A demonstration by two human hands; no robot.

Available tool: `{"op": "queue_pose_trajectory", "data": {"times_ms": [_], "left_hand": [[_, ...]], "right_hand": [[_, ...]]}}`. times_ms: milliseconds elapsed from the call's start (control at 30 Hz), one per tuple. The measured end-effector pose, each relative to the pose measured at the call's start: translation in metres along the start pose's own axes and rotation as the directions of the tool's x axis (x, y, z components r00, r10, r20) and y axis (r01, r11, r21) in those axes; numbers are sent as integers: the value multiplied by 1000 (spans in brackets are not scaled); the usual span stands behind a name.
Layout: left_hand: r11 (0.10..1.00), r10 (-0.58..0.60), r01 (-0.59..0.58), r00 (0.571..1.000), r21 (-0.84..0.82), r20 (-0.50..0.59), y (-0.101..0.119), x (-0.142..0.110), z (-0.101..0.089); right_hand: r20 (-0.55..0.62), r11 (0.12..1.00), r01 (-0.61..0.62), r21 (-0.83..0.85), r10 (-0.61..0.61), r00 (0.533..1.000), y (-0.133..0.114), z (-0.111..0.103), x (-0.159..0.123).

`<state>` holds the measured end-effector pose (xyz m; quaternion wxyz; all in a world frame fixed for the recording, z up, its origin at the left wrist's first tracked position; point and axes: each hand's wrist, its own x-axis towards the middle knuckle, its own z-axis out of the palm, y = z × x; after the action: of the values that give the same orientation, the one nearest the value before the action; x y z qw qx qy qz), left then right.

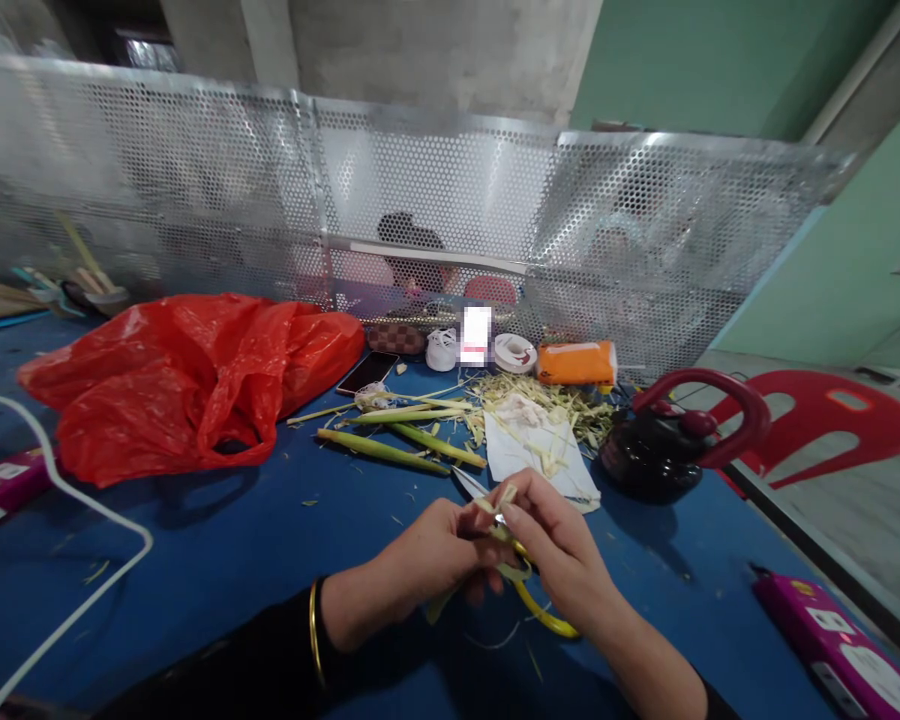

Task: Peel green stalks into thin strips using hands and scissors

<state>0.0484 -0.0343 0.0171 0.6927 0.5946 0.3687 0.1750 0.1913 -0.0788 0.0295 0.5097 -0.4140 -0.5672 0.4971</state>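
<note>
Apparently for fine control, both hands meet just above the tabletop (270, 560), nearer its near edge than its far one. The left hand (427, 545) is curled nearly closed on a pale strip (508, 495); the right hand (559, 540) pinches it between thumb and fingertips, probably to steady so slight a piece. Scissors (551, 622) sit right under the fingers, tip towards the green stalks (390, 452); whether either hand grips them I cannot tell. White paper (499, 455) lies just beyond, perhaps to catch scraps. Towards the right edge, a dark kettle (652, 455) limits sideways room; a red bag (157, 370) fills much of the far left.
</note>
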Motion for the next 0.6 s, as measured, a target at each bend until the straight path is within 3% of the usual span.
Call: {"op": "queue_pose_trajectory", "data": {"times_ms": [200,300,367,467,533,600], "left_hand": [[999,1,-1,1000,53,-6,7,-4,2],[1000,23,-23,1000,-19,-6,6,-3,2],[996,25,-28,999,-79,-39,6,-2,0],[986,28,-48,992,-161,-125,8,-2,-2],[976,55,-90,983,-197,-175,9,-2,-4],[974,74,-116,975,-193,-211,8,-2,-4]], "right_hand": [[111,999,-6,53,0,994,4,0,-4],[79,990,83,-111,-75,994,5,-3,-3],[-59,918,181,-354,-216,975,6,-7,-1],[-355,767,123,-629,-425,833,8,-17,4],[-486,790,7,-613,-384,785,9,-22,7],[-512,875,-75,-478,-208,834,10,-24,10]]}}
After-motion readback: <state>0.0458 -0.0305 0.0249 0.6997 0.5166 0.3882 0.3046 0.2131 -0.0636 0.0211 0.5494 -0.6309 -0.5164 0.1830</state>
